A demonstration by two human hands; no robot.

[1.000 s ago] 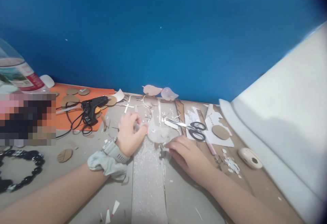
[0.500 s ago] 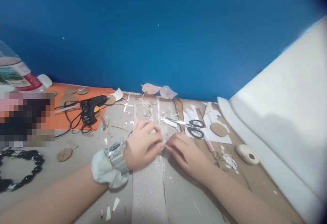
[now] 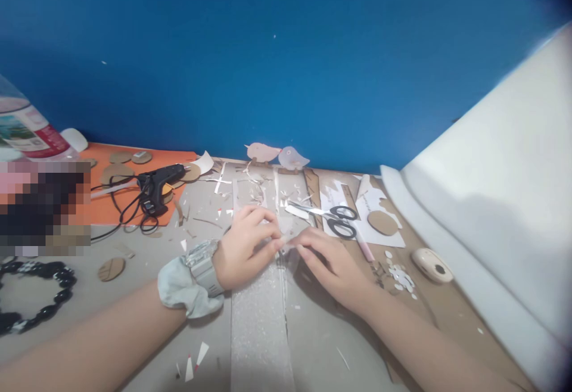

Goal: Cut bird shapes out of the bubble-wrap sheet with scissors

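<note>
Pinching a pale cutout [image 3: 287,225], left hand [image 3: 248,246] and right hand [image 3: 334,261] meet — pink bird [image 3: 263,152] and blue bird [image 3: 295,158] look assembled, this cutout seemingly unfinished.

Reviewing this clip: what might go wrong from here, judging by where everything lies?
The scissors lie just beyond the right grip, blades pointing leftward; a forward reach might brush them.

The left grip and right grip meet at a pale piece, largely hidden; it looks thin, so hard pressure could bend it.

Loose white discs lie near the right forearm; a sideways sweep may scatter them.
</note>
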